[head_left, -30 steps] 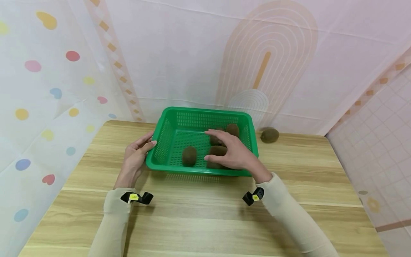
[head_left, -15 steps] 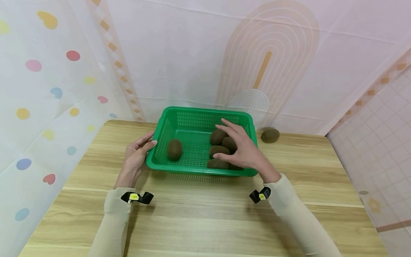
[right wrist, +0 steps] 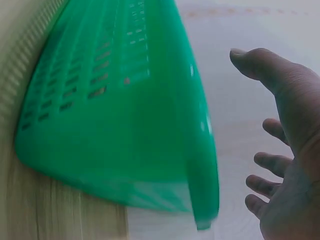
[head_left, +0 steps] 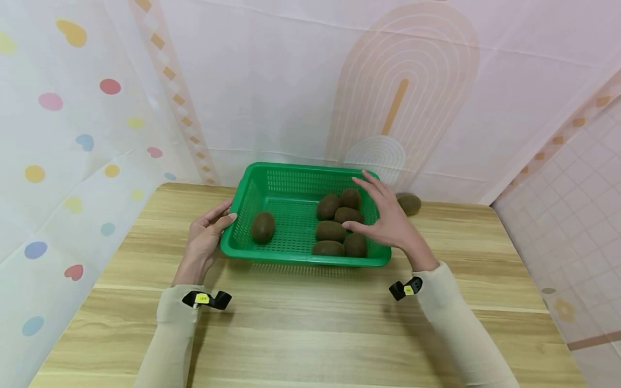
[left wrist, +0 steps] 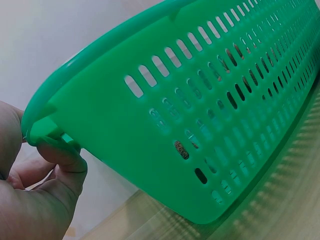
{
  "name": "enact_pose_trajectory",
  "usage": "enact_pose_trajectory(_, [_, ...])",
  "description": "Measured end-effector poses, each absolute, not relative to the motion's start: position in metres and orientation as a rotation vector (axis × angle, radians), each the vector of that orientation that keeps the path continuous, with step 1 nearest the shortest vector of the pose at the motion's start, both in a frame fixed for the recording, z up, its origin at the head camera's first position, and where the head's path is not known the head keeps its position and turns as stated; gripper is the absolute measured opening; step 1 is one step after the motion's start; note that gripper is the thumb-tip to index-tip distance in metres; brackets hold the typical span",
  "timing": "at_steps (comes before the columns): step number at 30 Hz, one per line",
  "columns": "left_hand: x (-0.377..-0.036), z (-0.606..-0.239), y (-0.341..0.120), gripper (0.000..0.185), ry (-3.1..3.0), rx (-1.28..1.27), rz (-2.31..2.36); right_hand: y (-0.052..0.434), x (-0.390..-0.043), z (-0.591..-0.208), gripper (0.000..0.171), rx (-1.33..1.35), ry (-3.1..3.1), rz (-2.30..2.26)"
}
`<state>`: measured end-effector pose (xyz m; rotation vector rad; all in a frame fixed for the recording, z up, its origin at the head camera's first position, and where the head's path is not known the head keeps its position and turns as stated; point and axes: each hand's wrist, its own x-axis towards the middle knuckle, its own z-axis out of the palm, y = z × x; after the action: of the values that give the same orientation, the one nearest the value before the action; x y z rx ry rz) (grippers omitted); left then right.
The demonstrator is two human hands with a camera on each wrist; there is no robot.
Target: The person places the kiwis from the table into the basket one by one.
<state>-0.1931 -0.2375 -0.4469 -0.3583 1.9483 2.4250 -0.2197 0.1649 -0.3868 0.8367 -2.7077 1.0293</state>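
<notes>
A green plastic basket [head_left: 304,260] stands at the back of the table. My left hand [head_left: 205,235] grips its left rim, and the left wrist view shows the thumb and fingers pinching the rim [left wrist: 95,45]. Several brown kiwis [head_left: 330,231] lie together in the basket's right half. One kiwi [head_left: 263,227] lies apart at the left inside. My right hand [head_left: 390,218] hovers over the basket's right end, fingers spread and holding nothing. In the right wrist view its fingers stand clear of the basket wall [right wrist: 150,125].
Another kiwi [head_left: 409,203] lies on the wooden table [head_left: 301,323] behind the basket's right end, partly hidden by the right hand. A patterned cloth backdrop [head_left: 271,97] hangs right behind the table's back edge.
My right hand has moved right across the basket, uncovering the kiwis there. The lone kiwi inside has rolled left. My left hand has stayed on the rim.
</notes>
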Motion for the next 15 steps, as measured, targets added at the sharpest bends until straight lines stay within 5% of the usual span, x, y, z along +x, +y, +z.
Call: enact_pose_trajectory(15, [-0.193, -0.448, -0.237, 0.06, 1.952, -0.353, 2.426, 0.207, -0.244, -0.399, 0.095, 0.583, -2.777, 1.066])
